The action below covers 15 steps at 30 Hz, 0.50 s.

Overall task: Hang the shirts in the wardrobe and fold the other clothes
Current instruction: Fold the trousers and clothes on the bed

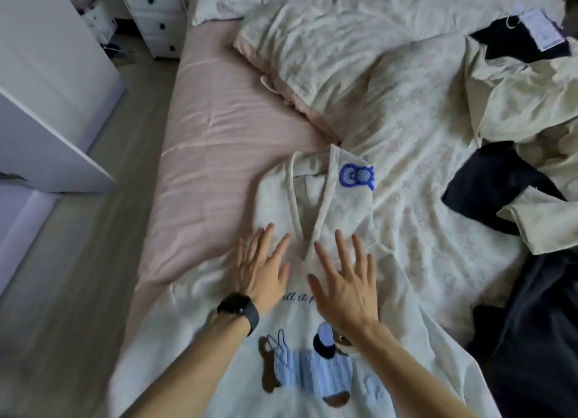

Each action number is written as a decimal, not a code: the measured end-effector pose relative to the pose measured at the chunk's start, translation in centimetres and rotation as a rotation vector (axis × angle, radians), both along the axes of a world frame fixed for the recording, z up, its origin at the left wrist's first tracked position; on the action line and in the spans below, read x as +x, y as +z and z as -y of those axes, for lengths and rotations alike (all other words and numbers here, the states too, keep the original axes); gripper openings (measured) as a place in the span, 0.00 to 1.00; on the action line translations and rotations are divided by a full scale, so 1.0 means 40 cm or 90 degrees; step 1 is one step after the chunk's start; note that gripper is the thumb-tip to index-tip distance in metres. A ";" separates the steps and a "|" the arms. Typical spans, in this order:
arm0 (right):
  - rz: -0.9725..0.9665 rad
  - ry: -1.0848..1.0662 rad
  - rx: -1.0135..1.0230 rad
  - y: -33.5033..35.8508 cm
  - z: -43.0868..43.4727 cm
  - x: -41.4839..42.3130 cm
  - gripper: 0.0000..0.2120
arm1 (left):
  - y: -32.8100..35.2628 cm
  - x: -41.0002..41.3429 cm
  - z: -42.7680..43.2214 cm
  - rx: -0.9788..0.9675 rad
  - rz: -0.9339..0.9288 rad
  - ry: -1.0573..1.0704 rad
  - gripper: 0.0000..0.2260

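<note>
A bedroom seen from above: a bed with a pink sheet [225, 120] fills the middle, with wooden floor and a white cupboard [47, 89] along its left side and a white chest of drawers [156, 14] in the far corner. A rumpled floral duvet [406, 129] covers the bed's right half. The cream hooded sweatshirt [350, 211] lies face up across the near edge, half on the sheet and half on the duvet, with its hood pointing away and an embroidered animal on the chest. Well apart on the right sits a heap of unsorted clothes, a cream garment [525, 98] over a dark navy one [488, 186].

The likely trouble is the ground under the sweatshirt. The duvet is soft and creased, so any smoothing may drag it along and leave ridges in the fold. The left sleeve and hem seem to trail toward the mattress edge and could slide off when the body is turned. The hood's drawcords lie loose and might bunch inside a fold.

The left hand [266, 267] and right hand [347, 286] both rest flat on the chest just below the hood opening, palms down, fingers straight and spread, gripping nothing, with a small gap between them. The left wrist carries a black watch [239, 308], and one left finger carries a thin ring [280, 254].
</note>
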State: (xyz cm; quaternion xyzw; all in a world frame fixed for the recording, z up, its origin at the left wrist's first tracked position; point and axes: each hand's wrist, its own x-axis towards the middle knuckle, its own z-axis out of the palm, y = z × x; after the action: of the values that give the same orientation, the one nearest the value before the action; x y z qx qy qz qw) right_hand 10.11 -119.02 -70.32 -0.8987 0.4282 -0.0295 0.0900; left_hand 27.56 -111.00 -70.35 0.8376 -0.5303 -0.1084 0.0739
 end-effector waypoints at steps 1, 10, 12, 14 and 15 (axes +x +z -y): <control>-0.024 0.019 0.018 -0.022 -0.079 -0.033 0.32 | -0.022 -0.045 -0.072 0.000 0.019 -0.015 0.25; -0.162 0.001 0.112 -0.079 -0.461 -0.371 0.34 | -0.088 -0.288 -0.639 0.116 0.043 -0.042 0.31; -0.184 -0.007 0.128 -0.058 -0.516 -0.415 0.34 | -0.059 -0.337 -0.732 0.128 0.041 -0.010 0.29; -0.201 -0.021 0.158 -0.034 -0.585 -0.460 0.34 | -0.021 -0.374 -0.806 0.148 0.037 0.043 0.27; -0.194 -0.035 0.172 -0.021 -0.624 -0.489 0.33 | -0.003 -0.397 -0.844 0.147 0.019 0.078 0.26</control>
State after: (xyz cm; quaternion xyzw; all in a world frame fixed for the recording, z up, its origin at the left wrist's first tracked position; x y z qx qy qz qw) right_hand -9.44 -94.07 -71.15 -0.8604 0.4615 0.1619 0.1431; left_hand 11.68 -77.23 -70.48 0.8730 -0.4629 -0.1517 -0.0242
